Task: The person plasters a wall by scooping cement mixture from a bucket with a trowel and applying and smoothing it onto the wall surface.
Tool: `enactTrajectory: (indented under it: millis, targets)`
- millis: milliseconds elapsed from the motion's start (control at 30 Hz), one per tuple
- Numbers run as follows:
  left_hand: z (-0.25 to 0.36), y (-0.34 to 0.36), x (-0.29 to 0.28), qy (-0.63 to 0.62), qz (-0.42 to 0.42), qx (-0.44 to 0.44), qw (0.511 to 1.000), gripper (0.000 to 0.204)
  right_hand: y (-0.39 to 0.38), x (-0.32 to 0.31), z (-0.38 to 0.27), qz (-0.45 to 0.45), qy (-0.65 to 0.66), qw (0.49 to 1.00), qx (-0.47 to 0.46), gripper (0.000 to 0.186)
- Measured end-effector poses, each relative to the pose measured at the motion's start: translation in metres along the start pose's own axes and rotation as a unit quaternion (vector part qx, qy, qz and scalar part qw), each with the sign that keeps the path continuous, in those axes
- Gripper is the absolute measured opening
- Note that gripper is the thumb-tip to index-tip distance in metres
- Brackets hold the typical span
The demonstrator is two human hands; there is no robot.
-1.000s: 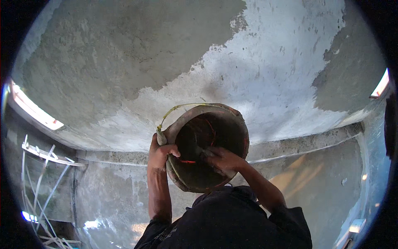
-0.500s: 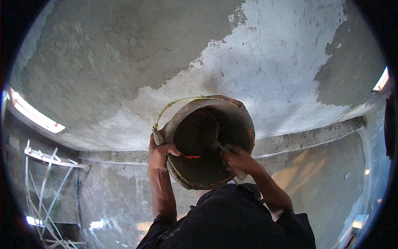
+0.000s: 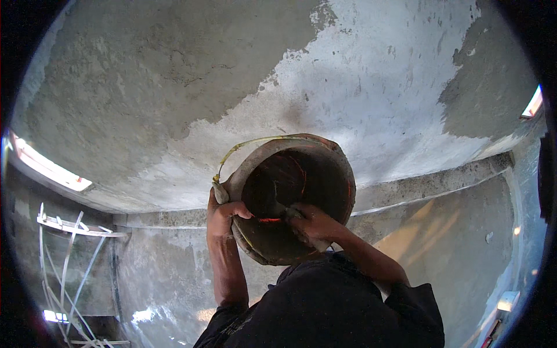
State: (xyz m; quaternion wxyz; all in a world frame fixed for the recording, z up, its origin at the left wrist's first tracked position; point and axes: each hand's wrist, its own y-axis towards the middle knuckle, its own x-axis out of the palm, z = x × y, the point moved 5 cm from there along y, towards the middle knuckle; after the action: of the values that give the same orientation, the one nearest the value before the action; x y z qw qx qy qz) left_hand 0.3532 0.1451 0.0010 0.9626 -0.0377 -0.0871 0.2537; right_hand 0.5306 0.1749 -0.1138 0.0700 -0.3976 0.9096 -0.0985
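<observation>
A dark, mortar-crusted bucket (image 3: 255, 163) is held tilted in front of my body, its mouth facing up toward me. My left hand (image 3: 222, 220) is closed around its left rim, thumb over the edge, close to the grey lump where the thin yellowish bail handle (image 3: 249, 140) joins. Inside the bucket's mouth, my right hand (image 3: 315, 227) is closed on a tool that looks like a trowel (image 3: 279, 209). The trowel's caked front end points left into the bucket; its blade is hard to make out in the shadow. How much the bucket contains cannot be told.
Ahead rises a broad wall (image 3: 371, 87), partly pale and partly darker grey plaster. A ledge (image 3: 429, 182) runs along it. Lower left stands a pole framework (image 3: 69, 255). Bright openings (image 3: 52, 165) show at the left and right edges.
My right hand has moved left inside the bucket, bringing the trowel toward its middle. My left hand keeps its grip on the rim, and the bucket has hardly shifted.
</observation>
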Motion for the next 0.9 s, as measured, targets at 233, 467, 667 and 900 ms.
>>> enactTrajectory:
  millis: [233,467,667,900]
  targets:
    - [-0.001,0.000,-0.011,0.005,0.005,-0.005,1.000,0.058,-0.004,-0.002,-0.001,-0.083,0.185,0.974,0.098,0.027]
    - [-0.002,-0.002,-0.007,-0.008,-0.006,-0.005,1.000,0.059,-0.007,-0.003,0.000,-0.097,0.200,0.973,0.056,0.024]
    - [-0.002,0.003,-0.008,0.026,0.010,0.008,1.000,0.059,-0.012,-0.014,0.010,-0.119,0.147,0.979,0.082,0.047]
    - [-0.003,0.011,-0.005,0.033,0.000,0.015,0.999,0.049,-0.031,-0.029,0.005,-0.166,0.212,0.962,0.055,0.041]
